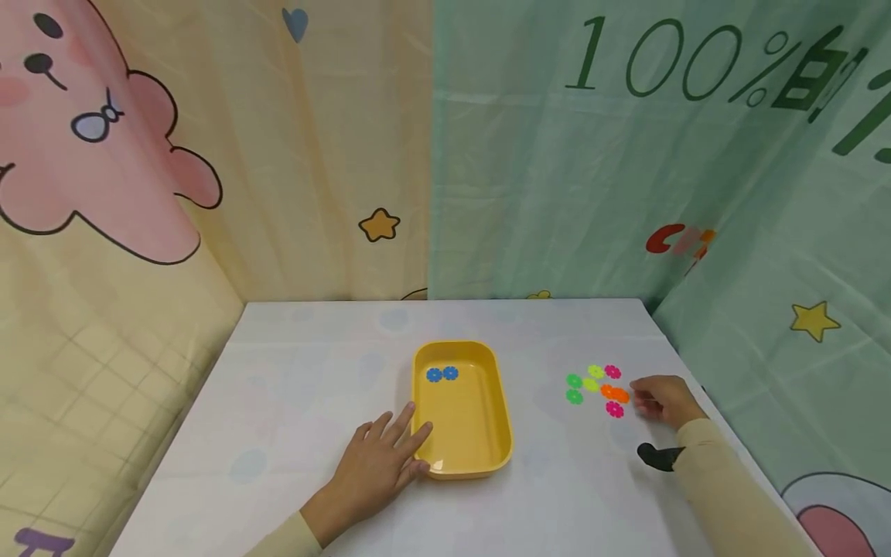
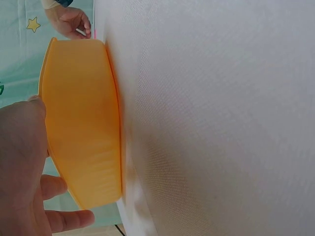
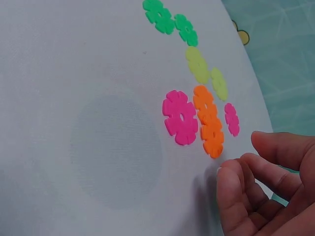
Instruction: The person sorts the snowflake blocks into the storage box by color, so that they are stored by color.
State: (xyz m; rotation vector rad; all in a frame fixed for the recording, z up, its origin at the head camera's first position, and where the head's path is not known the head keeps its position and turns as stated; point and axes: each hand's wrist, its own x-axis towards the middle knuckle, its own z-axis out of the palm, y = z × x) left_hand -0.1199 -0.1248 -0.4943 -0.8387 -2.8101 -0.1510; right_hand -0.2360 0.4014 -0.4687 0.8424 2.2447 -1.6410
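Left hand (image 1: 379, 460) spread against tray (image 1: 466, 433); right hand (image 1: 663, 398) loosely curled, flower pieces (image 1: 620, 396) at nine o'clock: likely pickup, needing a pinch.

- Space is curtained off; room type can't be told.
- Table (image 1: 313, 371) enclosed on three sides by cream cloth (image 1: 334, 131) and green cloth (image 1: 529, 193).
- Bear (image 1: 76, 155), star (image 1: 379, 225), "100%" (image 1: 685, 66) printed on cloths.
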